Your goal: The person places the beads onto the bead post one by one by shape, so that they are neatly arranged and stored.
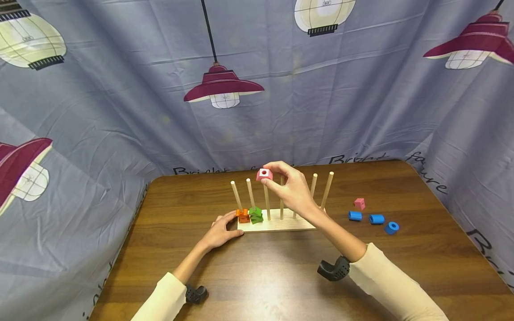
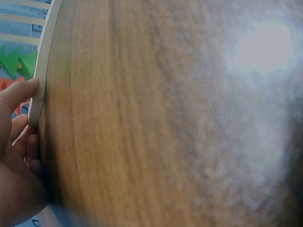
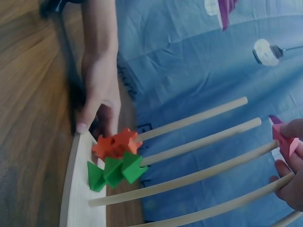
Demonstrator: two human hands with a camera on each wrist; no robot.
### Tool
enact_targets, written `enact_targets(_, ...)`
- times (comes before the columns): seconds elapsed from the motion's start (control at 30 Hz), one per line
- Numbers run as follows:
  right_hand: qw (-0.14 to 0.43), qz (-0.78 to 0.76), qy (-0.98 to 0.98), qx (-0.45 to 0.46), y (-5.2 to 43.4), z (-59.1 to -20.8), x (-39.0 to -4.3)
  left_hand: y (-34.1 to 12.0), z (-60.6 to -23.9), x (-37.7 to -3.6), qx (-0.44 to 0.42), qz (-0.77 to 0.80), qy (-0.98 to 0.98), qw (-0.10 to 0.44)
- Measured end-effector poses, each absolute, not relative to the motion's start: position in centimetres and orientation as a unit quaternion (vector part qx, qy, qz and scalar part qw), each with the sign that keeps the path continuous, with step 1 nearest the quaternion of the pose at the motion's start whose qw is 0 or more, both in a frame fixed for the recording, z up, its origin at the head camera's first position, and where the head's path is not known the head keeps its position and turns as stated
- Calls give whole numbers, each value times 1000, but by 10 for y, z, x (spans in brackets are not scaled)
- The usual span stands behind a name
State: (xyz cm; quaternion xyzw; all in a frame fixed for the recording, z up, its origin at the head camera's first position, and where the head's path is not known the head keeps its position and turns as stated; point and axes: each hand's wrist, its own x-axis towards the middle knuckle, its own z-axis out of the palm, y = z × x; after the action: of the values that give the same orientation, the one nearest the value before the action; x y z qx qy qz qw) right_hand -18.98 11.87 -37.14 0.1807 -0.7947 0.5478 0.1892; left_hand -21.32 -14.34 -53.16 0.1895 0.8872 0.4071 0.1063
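Observation:
A pale wooden base [image 1: 281, 225] with several upright pegs stands mid-table. Orange star pieces [image 1: 242, 216] sit at the foot of the first peg, green ones [image 1: 255, 215] on the second. My right hand [image 1: 292, 187] pinches a pink block with a hole [image 1: 264, 174] at the top of the third peg [image 1: 267, 203]; the same pink block [image 3: 283, 140] shows in the right wrist view. My left hand [image 1: 222, 231] grips the left end of the base, with thumb and fingers [image 2: 21, 94] at its edge [image 2: 40, 80].
At the right on the brown table [image 1: 249, 267] lie a small pink block [image 1: 359, 203], two blue cylinders [image 1: 355, 216] [image 1: 376, 219] and a blue ring [image 1: 391, 227]. A lamp-patterned blue curtain [image 1: 120, 102] encloses the table on three sides.

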Motion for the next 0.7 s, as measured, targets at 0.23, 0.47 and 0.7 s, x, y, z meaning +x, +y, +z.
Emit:
enact_targets(0.23,184,537,-808,156,116,-385,-192,-144,-532,-214,189,405,888,109)
enact_targets(0.47,170,603,-771,115,112,-412,-189,-144,-532,-213,196,405,887,102)
enact_targets(0.7,111,652,-748,54,109,-461,-189,-144,-531,-214,200,404,887,98)
